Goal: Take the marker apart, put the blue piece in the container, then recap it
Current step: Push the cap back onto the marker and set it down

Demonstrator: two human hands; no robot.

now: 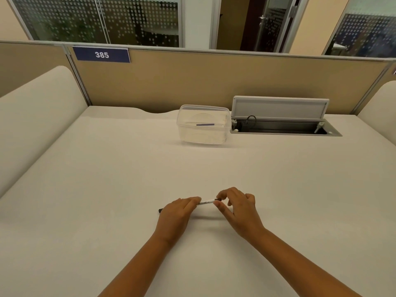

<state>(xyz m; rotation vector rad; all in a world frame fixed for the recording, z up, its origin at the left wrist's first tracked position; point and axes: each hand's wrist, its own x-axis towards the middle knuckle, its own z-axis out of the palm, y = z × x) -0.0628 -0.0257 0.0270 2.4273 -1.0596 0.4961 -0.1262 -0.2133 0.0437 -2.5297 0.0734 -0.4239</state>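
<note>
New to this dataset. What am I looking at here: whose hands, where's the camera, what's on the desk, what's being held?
No robot here: a person works with bare hands. The single picture comes from a wide-angle camera worn on their head, looking forward and down, so the arms enter from the bottom edge.

The left hand grips the barrel of a white marker, whose dark end pokes out past that hand. The right hand pinches the marker's other end with its fingertips.

On the white desk, further back, stands a clear plastic container with a thin blue piece already in it. Beside it to the right is an open cable hatch. The divider carries a sign reading 385.
</note>
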